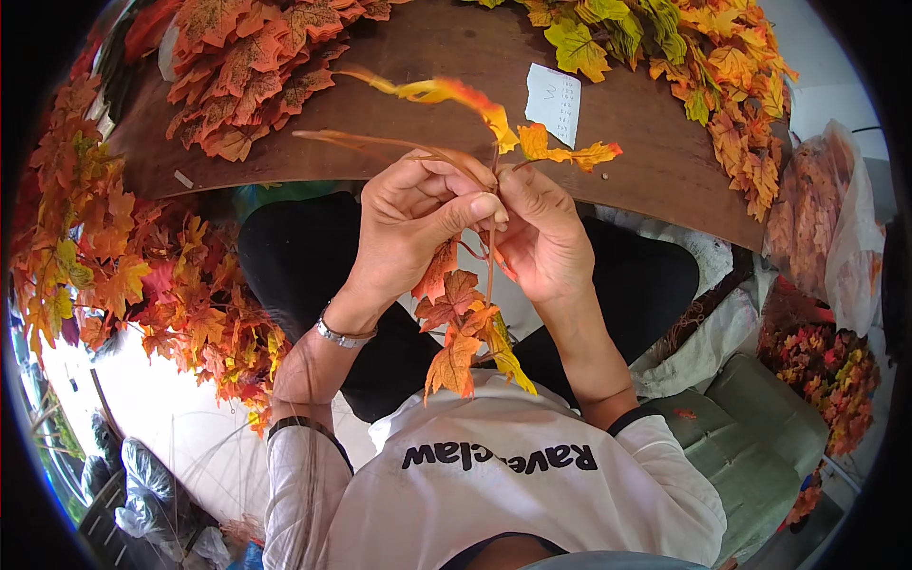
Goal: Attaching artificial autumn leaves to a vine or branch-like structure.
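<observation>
My left hand (404, 223) and my right hand (551, 233) meet just in front of the table's near edge, fingertips pinched together. Between them runs the thin brown stem of an artificial maple leaf garland (454, 364), whose orange, rust and yellow leaves hang below my hands toward my shirt. Above my fingers, a yellow-orange leaf sprig (570, 154) sticks out to the right. Another leaf (432, 90), blurred and seen nearly edge-on, reaches up to the left. My fingers partly hide the point where the stems come together.
On the brown wooden table (418, 57) lie piles of orange leaves (252, 57) at left and yellow-green leaves (727, 66) at right. A written paper slip (553, 103) lies between them. Leaf garlands (190, 294) hang at left. A green cushioned seat (731, 446) and plastic-wrapped leaves (822, 218) are at right.
</observation>
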Demonstrator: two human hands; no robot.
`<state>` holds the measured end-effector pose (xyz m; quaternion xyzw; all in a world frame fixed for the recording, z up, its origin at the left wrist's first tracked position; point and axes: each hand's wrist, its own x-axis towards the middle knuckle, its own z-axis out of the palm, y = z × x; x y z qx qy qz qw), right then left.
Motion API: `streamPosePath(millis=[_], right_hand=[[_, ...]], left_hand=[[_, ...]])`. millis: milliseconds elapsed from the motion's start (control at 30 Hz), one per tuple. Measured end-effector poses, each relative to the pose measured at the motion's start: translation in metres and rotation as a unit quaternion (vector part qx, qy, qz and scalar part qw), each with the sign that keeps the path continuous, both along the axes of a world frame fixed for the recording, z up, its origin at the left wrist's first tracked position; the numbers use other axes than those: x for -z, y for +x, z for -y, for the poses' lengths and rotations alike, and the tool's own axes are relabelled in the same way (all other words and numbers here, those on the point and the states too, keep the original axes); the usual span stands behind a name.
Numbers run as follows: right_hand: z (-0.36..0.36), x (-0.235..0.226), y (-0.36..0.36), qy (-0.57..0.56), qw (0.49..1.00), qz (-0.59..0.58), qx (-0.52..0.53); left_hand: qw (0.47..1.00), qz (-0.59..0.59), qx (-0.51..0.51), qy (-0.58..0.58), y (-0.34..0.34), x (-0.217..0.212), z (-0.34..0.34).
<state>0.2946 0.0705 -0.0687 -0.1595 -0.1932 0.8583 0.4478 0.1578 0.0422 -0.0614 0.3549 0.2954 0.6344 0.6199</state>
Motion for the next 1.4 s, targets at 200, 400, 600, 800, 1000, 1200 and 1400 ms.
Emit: streamPosePath(millis=[200, 400, 600, 800, 1000, 1200, 1400], right_hand=[[0.005, -0.008, -0.004, 0.09, 0.988, 0.107, 0.059], [-0.006, -0.005, 0.01, 0.222, 0.957, 0.187, 0.02], [0.001, -0.003, 0.007, 0.082, 0.985, 0.141, 0.051], [-0.002, 0.015, 0.011, -0.059, 0.971, -0.129, -0.193], [0.005, 0.014, 0.002, -0.06, 0.968, -0.099, -0.225], [-0.053, -0.022, 0.014, 0.278, 0.912, 0.3, -0.017], [-0.074, -0.073, -0.011, 0.446, 0.75, 0.367, -0.321]], left_hand=[[1.0, 0.023, 0.003, -0.016, -0.002, 0.002, 0.001], [0.996, -0.058, 0.045, -0.052, -0.01, -0.001, 0.001], [0.98, -0.188, -0.061, 0.028, -0.017, -0.003, -0.011], [0.994, 0.087, 0.055, -0.048, -0.014, 0.0, -0.012], [0.994, 0.097, 0.055, -0.023, -0.017, -0.004, -0.004], [0.991, -0.1, 0.083, -0.038, -0.019, -0.019, 0.005], [0.966, -0.119, 0.226, -0.034, -0.026, -0.021, 0.008]])
